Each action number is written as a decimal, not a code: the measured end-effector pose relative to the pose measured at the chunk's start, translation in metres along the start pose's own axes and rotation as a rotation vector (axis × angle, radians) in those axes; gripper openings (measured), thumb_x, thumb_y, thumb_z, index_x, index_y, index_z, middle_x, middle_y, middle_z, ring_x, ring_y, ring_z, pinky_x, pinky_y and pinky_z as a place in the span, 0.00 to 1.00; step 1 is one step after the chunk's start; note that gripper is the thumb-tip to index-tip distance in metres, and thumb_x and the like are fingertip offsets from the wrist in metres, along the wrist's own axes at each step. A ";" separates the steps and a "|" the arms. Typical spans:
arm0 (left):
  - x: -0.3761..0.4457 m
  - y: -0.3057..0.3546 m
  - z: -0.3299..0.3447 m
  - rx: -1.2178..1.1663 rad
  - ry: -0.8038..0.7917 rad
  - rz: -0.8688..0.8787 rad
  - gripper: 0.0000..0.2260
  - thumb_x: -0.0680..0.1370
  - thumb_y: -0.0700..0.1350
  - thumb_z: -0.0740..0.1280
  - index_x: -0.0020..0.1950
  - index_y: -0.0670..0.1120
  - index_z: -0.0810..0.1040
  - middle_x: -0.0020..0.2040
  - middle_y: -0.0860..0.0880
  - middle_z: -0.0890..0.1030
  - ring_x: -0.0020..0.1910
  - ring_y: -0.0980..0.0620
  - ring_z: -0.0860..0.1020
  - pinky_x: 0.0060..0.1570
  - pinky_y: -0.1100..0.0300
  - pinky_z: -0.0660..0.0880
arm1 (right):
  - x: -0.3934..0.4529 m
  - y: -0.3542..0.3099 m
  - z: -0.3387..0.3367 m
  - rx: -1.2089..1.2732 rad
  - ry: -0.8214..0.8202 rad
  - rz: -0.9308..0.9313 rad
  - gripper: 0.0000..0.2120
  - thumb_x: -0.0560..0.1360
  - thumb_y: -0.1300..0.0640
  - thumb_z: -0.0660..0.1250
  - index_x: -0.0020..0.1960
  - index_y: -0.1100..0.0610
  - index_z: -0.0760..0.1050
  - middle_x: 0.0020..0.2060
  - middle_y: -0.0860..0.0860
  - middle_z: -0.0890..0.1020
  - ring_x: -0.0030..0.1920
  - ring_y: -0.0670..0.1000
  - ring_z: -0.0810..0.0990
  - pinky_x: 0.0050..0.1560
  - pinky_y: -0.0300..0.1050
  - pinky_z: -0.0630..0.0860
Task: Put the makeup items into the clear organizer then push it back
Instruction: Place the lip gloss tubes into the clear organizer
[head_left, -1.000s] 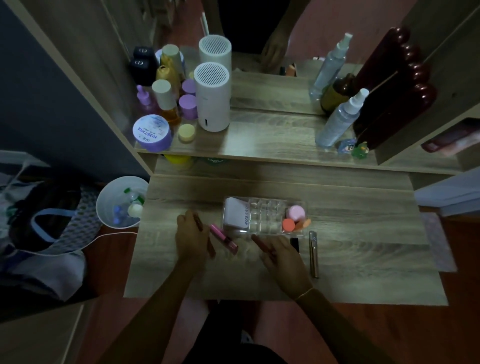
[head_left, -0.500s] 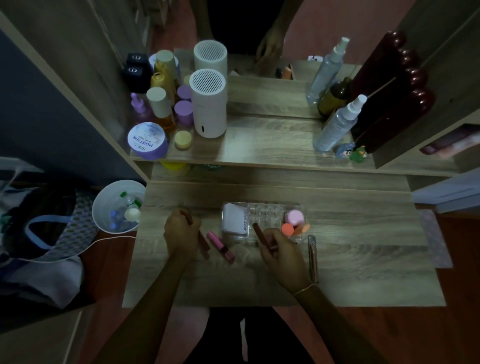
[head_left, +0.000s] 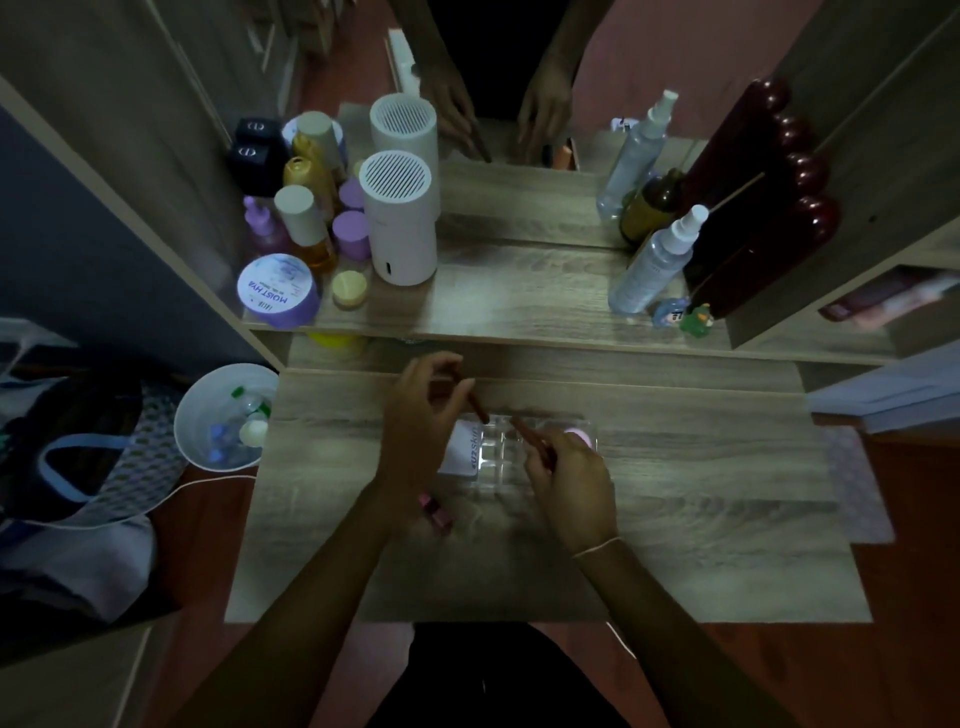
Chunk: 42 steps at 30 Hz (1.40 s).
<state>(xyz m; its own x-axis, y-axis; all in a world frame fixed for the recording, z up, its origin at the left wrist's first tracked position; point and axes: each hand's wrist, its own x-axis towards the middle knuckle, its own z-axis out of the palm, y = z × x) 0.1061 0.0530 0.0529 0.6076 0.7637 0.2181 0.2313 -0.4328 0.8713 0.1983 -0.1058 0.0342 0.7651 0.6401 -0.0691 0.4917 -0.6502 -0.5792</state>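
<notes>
Hands over the clear organizer (head_left: 511, 452) mid-desk, each grip clamped on a brown pencil.

Your left hand (head_left: 421, 421) pinches one brown pencil (head_left: 475, 402), your right hand (head_left: 569, 480) another (head_left: 530, 436). Readable: "MOIST HYA" on the purple jar (head_left: 278, 291) at 10 o'clock. A pink tube (head_left: 435, 512) lies at the organizer's 7 o'clock, partly hidden by your left wrist.

The organizer (head_left: 519, 457) sits mid-table (head_left: 675, 519), a tube (head_left: 435, 512) before its left corner.
</notes>
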 end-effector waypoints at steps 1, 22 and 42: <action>-0.002 -0.001 0.005 -0.005 -0.046 0.023 0.12 0.73 0.33 0.71 0.56 0.37 0.77 0.52 0.39 0.80 0.48 0.54 0.78 0.51 0.78 0.72 | 0.004 0.001 -0.001 -0.015 -0.020 0.006 0.09 0.76 0.55 0.66 0.53 0.57 0.80 0.46 0.54 0.82 0.45 0.52 0.81 0.46 0.49 0.80; -0.023 -0.025 0.034 0.185 -0.328 0.100 0.11 0.75 0.35 0.67 0.57 0.40 0.78 0.51 0.41 0.82 0.49 0.46 0.81 0.50 0.53 0.79 | 0.047 -0.007 0.004 -0.128 -0.206 -0.020 0.08 0.73 0.53 0.69 0.50 0.55 0.79 0.49 0.54 0.83 0.48 0.55 0.82 0.50 0.53 0.79; -0.026 -0.021 0.028 0.163 -0.309 0.027 0.14 0.75 0.37 0.69 0.60 0.39 0.76 0.56 0.41 0.80 0.55 0.47 0.78 0.54 0.61 0.72 | 0.045 -0.009 0.006 -0.137 -0.212 -0.018 0.12 0.73 0.52 0.69 0.56 0.53 0.77 0.51 0.53 0.84 0.51 0.55 0.83 0.50 0.53 0.79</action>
<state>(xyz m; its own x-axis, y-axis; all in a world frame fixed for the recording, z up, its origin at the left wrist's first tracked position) 0.1068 0.0285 0.0169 0.8108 0.5804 0.0753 0.3146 -0.5407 0.7802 0.2258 -0.0687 0.0319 0.6588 0.7139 -0.2372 0.5670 -0.6784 -0.4672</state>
